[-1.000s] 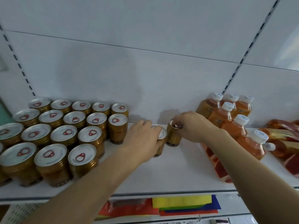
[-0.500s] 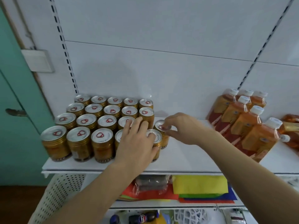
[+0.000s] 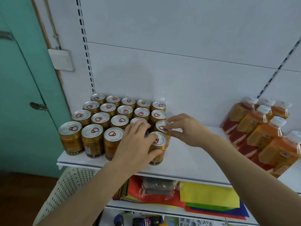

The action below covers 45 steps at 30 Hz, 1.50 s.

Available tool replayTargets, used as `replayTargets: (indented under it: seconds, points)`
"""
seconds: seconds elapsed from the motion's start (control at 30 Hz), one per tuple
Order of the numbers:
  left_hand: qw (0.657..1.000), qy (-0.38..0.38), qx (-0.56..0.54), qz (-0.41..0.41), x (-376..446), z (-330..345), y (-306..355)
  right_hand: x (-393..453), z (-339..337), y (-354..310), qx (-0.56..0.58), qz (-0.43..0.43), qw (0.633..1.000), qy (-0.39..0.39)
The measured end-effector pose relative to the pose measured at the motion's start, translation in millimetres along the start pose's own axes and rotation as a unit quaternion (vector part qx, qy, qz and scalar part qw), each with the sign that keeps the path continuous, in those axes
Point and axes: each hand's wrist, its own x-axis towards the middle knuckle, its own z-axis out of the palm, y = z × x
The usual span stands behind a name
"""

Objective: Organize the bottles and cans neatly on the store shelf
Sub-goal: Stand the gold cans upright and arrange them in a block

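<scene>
Legible marking: red-white-blue Pepsi globe logo on the dark bottle [image 3: 147,221] lying on the lowest shelf level. Gold cans [image 3: 92,141] carry label print too small to read. Labels on the orange bottles [image 3: 260,132] are blurred, unreadable.

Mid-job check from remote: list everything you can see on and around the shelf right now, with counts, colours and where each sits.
Cans: about twenty, gold with silver tops and red pull rings, upright in a block at the shelf's left end.
Bottles: at least six, orange drink, white caps, red-gold labels, shelf's right end.
Shelf: one, white, bare between cans and bottles.
Coloured sheets: one stack, yellow, green, blue, red, lower shelf.
Wrapped packet: one, dark, clear plastic, lower shelf.
Basket: one, cream, perforated, below left.
Wall switch: one, white, upper left.
Door: teal, far left.
Left hand: grips the front right can.
Right hand: pinches the rim of the can behind.
</scene>
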Motion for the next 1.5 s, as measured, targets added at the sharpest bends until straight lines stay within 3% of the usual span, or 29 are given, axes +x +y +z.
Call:
replayTargets:
  seconds: [0.6, 0.87, 1.0, 1.1, 1.2, 1.3, 1.5]
  points:
    - [0.999, -0.027, -0.034, -0.012, -6.2, 0.6, -4.7, 11.0, 15.4, -2.5, -0.004, -0.070, 0.997, 0.020]
    - [0.998, -0.039, -0.035, -0.019, -5.7, 3.4, -5.0, -0.8, 16.9, -13.4, -0.065, -0.042, 0.997, 0.015]
    - [0.999, -0.041, -0.030, -0.016, -3.1, 0.6, -7.9, -30.5, 13.9, -17.5, 0.027, 0.069, 0.997, -0.015]
    - [0.999, -0.040, -0.026, -0.012, 6.8, -4.8, -8.2, -57.3, 17.2, -33.6, 0.143, 0.163, 0.974, -0.062]
    - [0.995, -0.095, -0.002, -0.022, 24.8, -5.2, -7.2, -71.1, 38.3, -52.0, 0.167, 0.165, 0.968, -0.093]
    - [0.989, -0.147, 0.018, -0.006, 36.3, -0.4, -7.6, -68.5, 55.1, -62.4, 0.200, 0.156, 0.965, -0.073]
    - [0.987, -0.160, 0.022, 0.006, 37.8, 6.0, -12.3, -64.3, 68.4, -75.9, 0.247, 0.124, 0.961, -0.009]
